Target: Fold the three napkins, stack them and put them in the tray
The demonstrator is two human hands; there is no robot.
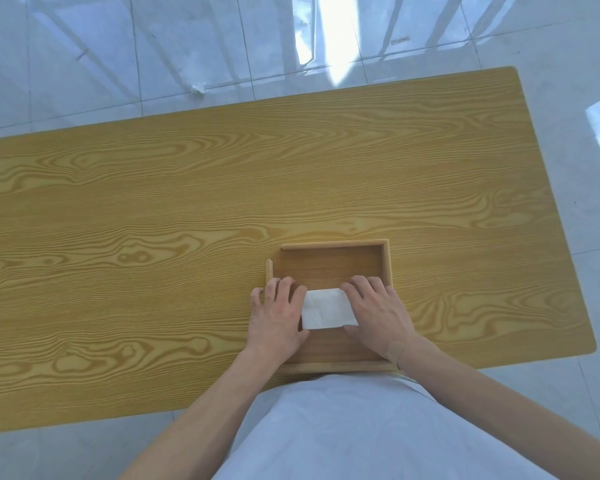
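You are looking down at a long wood-grain worktop (pixel 187 202) standing on a glossy pale tiled floor (pixel 84 46). Near the front edge, just in front of your body, sits one shallow wooden tray (pixel 387 261) with low walls; a gap shows at its far left corner where two walls do not meet.

Inside the tray, toward its near half, lies one white folded napkin stack (pixel 326 309). It reads as a flat rectangle with soft creases on top; you cannot count the separate layers from this view.

Both of your hands rest on the stack, one at each short end. Your left hand (pixel 278 315) lies palm down over the stack's left end and the tray's left wall, its fingers (pixel 286 285) spread loosely and stretched forward, the thumb tucked against the near left corner of the napkins. Your right hand (pixel 378 313) covers the right end, fingers laid flat and close together pointing toward the far left, the thumb reaching along the near edge of the stack. Neither hand is curled into a fist, and the fingers press down on the napkins rather than pinch them; whether any fingertip hooks under an edge cannot be told.

Your bare forearms run back toward you on either side of a pale garment (pixel 343 427) covering your front. A skin-toned patch (pixel 395 351) sits at your right wrist.
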